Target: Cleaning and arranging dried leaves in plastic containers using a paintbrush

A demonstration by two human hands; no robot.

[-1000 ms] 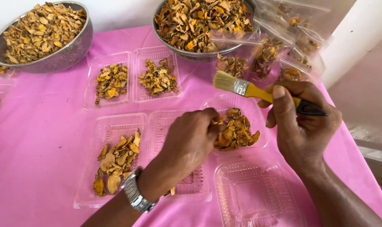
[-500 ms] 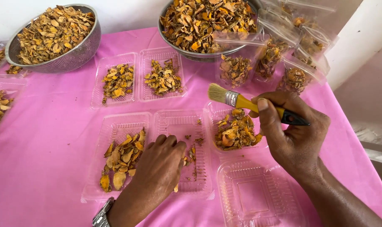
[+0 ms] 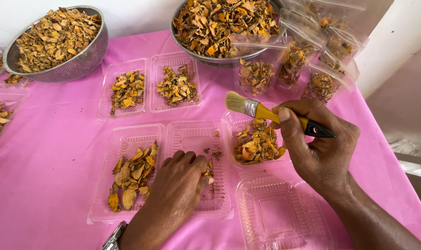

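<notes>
My right hand (image 3: 319, 148) grips a yellow-handled paintbrush (image 3: 266, 112), bristles pointing left, above a clear plastic tray (image 3: 233, 122) heaped with dried orange-yellow slices (image 3: 256, 144). My left hand (image 3: 175, 185) rests palm down in a double clear tray (image 3: 187, 134), its fingers lying on a few slices in the right half. The left half of that tray holds a pile of slices (image 3: 131, 173). A watch shows on my left wrist.
An empty clear tray (image 3: 284, 217) lies at the front right. Another double tray (image 3: 148, 85) with slices sits further back. Two metal bowls (image 3: 71, 65) (image 3: 205, 58) full of slices stand at the back, several filled bags (image 3: 307, 55) to the right, all on a pink cloth (image 3: 48, 153).
My left hand pulled back from the heaped tray into the right half of the double tray and settled lower there. My right hand with the brush dropped slightly toward the heaped tray.
</notes>
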